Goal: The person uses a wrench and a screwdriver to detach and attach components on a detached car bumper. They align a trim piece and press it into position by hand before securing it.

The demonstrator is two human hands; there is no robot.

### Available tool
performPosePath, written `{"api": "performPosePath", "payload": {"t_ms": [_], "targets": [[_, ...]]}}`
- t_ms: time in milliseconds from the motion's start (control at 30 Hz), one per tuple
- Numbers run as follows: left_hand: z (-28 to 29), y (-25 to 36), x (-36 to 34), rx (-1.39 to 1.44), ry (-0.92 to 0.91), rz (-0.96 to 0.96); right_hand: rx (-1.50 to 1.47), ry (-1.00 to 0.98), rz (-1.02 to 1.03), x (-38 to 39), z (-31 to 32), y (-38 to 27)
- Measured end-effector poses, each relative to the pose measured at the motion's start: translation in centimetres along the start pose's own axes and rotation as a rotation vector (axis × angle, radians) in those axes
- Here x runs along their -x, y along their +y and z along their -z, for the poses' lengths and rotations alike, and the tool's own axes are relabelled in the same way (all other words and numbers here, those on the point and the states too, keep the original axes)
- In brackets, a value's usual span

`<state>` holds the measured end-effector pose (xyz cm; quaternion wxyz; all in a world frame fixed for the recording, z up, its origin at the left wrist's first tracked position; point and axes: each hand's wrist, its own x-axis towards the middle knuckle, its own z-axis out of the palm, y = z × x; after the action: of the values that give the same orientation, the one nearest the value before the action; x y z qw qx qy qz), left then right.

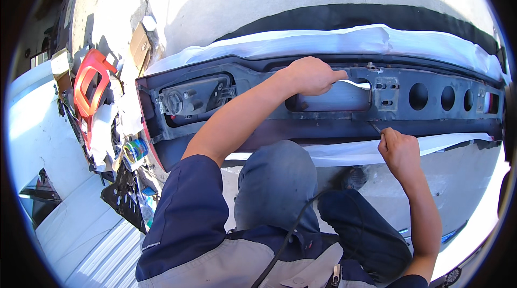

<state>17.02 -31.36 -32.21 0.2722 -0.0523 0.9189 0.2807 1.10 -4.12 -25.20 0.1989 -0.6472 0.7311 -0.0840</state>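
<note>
A long dark vehicle bumper (334,117) lies across in front of my knees, its inner side with brackets and cut-outs facing up. My left hand (313,76) is closed on the upper edge of its wide middle opening, the thumb side toward the right. A fog lamp housing (196,99) sits in the bumper's left end. My right hand (399,150) is closed around a thin rod-like tool (374,126), its tip at the bumper's lower seam, right of the opening. The tool's handle is hidden in my fist, so its exact kind cannot be seen.
White sheeting (334,40) lies along the bumper's far side, with more sheeting (350,153) near my knees. To the left are a red plastic frame (91,83), a cardboard box (140,44), a can (134,150) and a black perforated metal part (125,196).
</note>
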Motion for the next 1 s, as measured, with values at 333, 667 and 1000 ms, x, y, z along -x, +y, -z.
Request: {"api": "performPosePath", "payload": {"t_ms": [333, 667, 1000], "targets": [[0.5, 0.2, 0.0, 0.033, -0.062, 0.059, -0.319, 0.014, -0.026, 1.1, 0.6, 5.6], [0.0, 0.2, 0.1, -0.004, -0.035, 0.088, -0.461, -0.018, 0.012, 1.6, -0.2, 10.8], [-0.3, 0.1, 0.2, 0.01, -0.018, 0.089, -0.698, -0.082, -0.252, 2.8, -2.5, 14.3]]}}
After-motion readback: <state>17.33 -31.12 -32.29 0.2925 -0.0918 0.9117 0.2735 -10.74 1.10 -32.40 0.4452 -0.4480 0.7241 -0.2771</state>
